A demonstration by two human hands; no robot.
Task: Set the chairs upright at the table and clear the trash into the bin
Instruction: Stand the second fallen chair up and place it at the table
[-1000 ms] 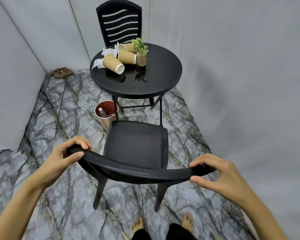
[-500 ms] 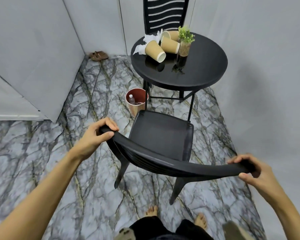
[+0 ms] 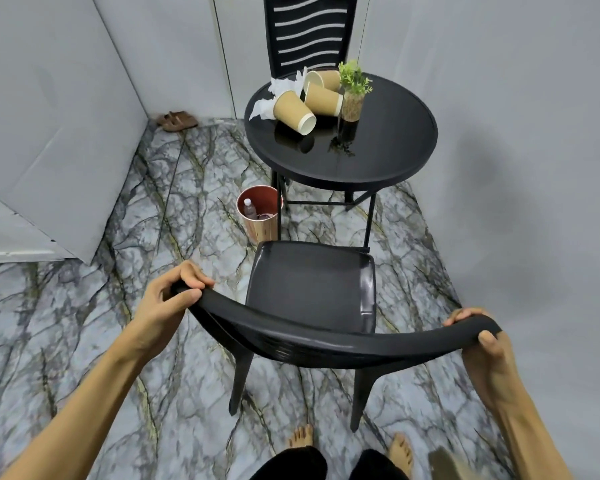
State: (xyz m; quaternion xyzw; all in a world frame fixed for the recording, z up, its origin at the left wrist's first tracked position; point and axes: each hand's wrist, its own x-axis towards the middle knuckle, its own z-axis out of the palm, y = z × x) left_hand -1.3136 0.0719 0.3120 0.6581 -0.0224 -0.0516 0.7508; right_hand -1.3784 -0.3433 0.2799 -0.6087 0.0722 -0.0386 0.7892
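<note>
Hands: left hand [image 3: 167, 303] and right hand [image 3: 482, 348] each grip 1 end of the chair [image 3: 312, 292] back.
Chair: upright, just short of the table [image 3: 395, 161], seat towards it.
Axis: back lies crosswise, left end slightly nearer; looks like a straight push.

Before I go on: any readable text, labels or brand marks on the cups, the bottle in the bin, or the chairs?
None readable.
Paper cups: plain, no print visible.
Bottle in the bin: too small to tell any label.
Near chair and far chair: no marks visible.
</note>
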